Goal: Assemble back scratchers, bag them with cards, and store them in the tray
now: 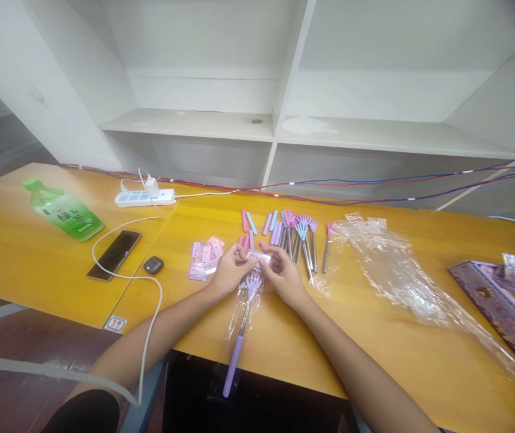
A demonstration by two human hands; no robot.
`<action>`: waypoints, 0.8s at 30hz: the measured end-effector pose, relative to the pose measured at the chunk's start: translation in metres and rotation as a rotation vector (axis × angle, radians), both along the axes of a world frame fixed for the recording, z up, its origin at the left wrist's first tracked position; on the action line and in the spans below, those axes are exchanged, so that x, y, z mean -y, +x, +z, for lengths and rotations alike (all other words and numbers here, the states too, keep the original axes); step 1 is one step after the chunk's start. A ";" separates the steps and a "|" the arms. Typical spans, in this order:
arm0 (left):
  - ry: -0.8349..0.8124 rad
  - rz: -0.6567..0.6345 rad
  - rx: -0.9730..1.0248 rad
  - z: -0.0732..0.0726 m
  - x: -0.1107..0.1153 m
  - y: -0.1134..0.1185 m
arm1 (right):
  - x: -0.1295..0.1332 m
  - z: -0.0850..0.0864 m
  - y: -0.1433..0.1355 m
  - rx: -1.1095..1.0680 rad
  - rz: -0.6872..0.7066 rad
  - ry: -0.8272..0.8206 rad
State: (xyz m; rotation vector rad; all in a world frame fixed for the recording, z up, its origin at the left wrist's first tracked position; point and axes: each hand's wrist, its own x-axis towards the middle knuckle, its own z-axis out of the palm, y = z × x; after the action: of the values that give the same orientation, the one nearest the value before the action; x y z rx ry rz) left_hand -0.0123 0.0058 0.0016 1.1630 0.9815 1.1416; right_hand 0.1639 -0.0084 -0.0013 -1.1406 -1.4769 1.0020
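Observation:
Between my left hand (pixel 231 266) and my right hand (pixel 286 273) is a small pale pink-and-white header card (pixel 261 257), pinched by the fingertips of both. Just below them hangs a purple back scratcher (pixel 238 349) with a hand-shaped head, inside a clear plastic bag; its handle sticks out over the table's front edge. Whether the card is joined to the bag is hidden by my fingers. Printed cards (pixel 200 264) lie in a loose pile left of my left hand. Beyond my right hand lie several back scratchers (pixel 301 231) with metal rods and pink, purple or blue heads.
Loose coloured handle sleeves (pixel 268 224) lie behind my hands. Clear plastic bags (pixel 402 276) spread to the right, near a purple printed box (pixel 487 300). Leftward are a green tea bottle (pixel 65 210), phone (pixel 115 254), black earbud case (pixel 153 264), power strip (pixel 144 197) and white cable (pixel 160 294).

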 end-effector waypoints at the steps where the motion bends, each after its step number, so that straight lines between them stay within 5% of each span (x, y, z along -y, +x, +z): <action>1: -0.006 0.004 0.005 0.001 0.000 0.000 | 0.000 0.000 0.000 0.005 0.000 0.001; 24: 0.001 0.000 0.039 0.000 -0.003 -0.001 | -0.001 -0.001 0.003 0.014 0.034 -0.011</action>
State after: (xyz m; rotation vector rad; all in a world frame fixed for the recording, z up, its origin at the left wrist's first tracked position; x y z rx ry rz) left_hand -0.0130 0.0085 0.0019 1.1374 0.9515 1.1608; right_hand 0.1665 -0.0075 -0.0018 -1.1355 -1.5083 1.0285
